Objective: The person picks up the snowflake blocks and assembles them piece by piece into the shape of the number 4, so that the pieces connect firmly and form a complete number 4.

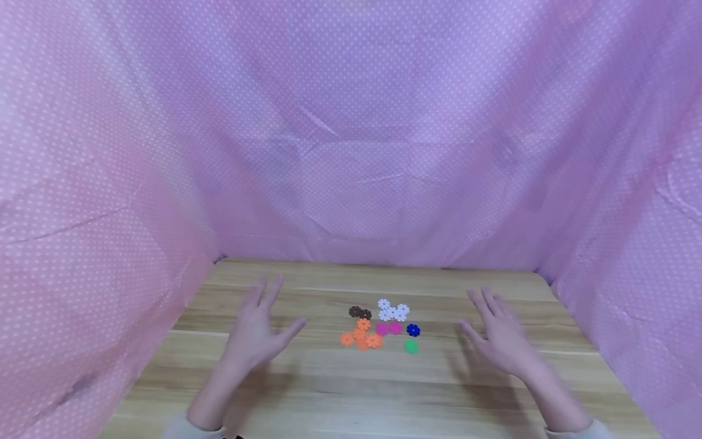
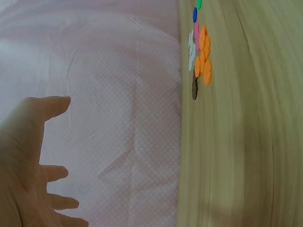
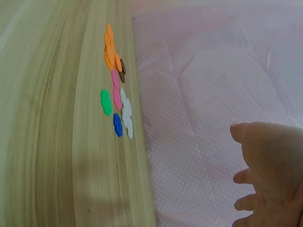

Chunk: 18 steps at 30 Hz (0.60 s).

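My left hand (image 1: 256,332) hovers over the table's left side with fingers spread, holding nothing. On the other side my right hand (image 1: 499,338) is raised the same way, fingers apart and bare. Between them lie flat, flower-shaped plastic discs: several orange discs (image 1: 360,335) in a cluster, two brown discs (image 1: 355,311), several white discs (image 1: 392,313), two pink discs (image 1: 395,328), a blue disc (image 1: 413,330) and a green disc (image 1: 411,347). In the left wrist view the orange discs (image 2: 203,52) overlap one another. The right wrist view shows the green disc (image 3: 106,102) nearer than the white ones.
The wooden table (image 1: 340,390) has light plank grain. Pink-purple dotted cloth (image 1: 362,183) hangs behind it and along both sides. Shadows of both hands fall on the wood.
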Each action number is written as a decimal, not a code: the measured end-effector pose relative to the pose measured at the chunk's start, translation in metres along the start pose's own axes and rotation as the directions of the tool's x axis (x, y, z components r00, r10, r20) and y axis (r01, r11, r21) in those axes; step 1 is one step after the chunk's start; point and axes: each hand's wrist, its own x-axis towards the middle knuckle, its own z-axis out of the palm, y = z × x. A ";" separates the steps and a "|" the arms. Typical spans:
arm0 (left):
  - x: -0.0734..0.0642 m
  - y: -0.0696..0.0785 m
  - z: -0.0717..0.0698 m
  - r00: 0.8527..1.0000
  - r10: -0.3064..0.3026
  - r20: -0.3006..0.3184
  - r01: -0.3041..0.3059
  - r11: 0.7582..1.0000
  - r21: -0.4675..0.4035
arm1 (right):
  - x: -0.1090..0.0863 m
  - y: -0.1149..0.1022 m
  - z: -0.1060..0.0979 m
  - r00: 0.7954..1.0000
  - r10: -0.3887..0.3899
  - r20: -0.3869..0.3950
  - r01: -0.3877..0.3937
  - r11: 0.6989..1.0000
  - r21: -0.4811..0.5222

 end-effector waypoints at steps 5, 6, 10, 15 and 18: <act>0.005 0.010 0.021 1.000 0.025 -0.011 -0.026 0.993 -0.111 | 0.012 -0.011 0.010 0.997 -0.071 -0.043 0.073 0.997 0.038; 0.007 0.013 0.026 0.999 0.032 0.000 -0.031 0.990 -0.134 | 0.014 -0.014 0.012 0.995 -0.084 -0.044 0.086 0.995 0.046; 0.013 0.025 0.046 0.997 0.049 0.061 -0.035 0.976 -0.217 | 0.029 -0.029 0.027 0.990 -0.138 -0.024 0.139 0.988 0.070; 0.018 0.035 0.068 0.990 0.068 0.126 -0.033 0.966 -0.257 | 0.049 -0.057 0.052 0.981 -0.181 0.070 0.174 0.980 0.093; 0.018 0.040 0.079 0.987 0.073 0.146 -0.030 0.961 -0.276 | 0.058 -0.073 0.065 0.970 -0.209 0.126 0.193 0.973 0.128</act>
